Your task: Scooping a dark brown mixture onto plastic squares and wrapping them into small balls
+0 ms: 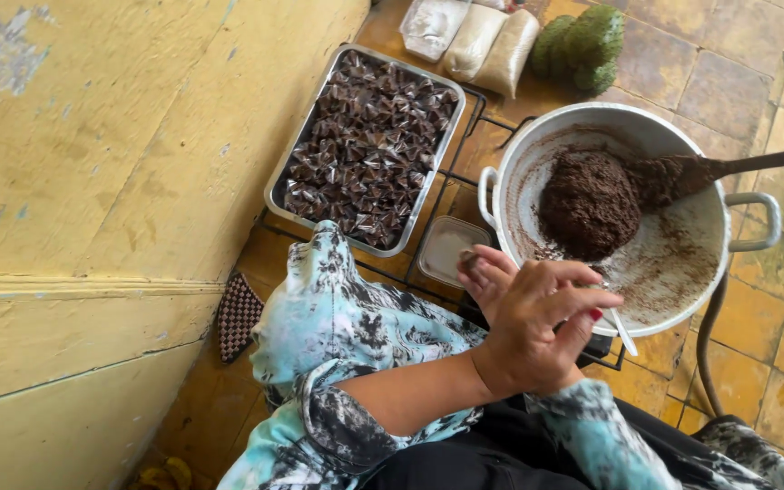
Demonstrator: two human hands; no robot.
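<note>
Small dark lump [469,263] was pressed between left hand [487,281] beneath and right hand [537,331] cupped closed above. Lump was held beside pan [728,272] of brown paste [589,204]. Slip judged possible: sticky paste, tray of wrapped sweets [365,145] well apart.

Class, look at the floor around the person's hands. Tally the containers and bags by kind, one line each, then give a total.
White pot with brown paste: 1
Metal tray of wrapped pieces: 1
Small clear tub: 1
Clear filled bags: 3
Total: 6
</note>
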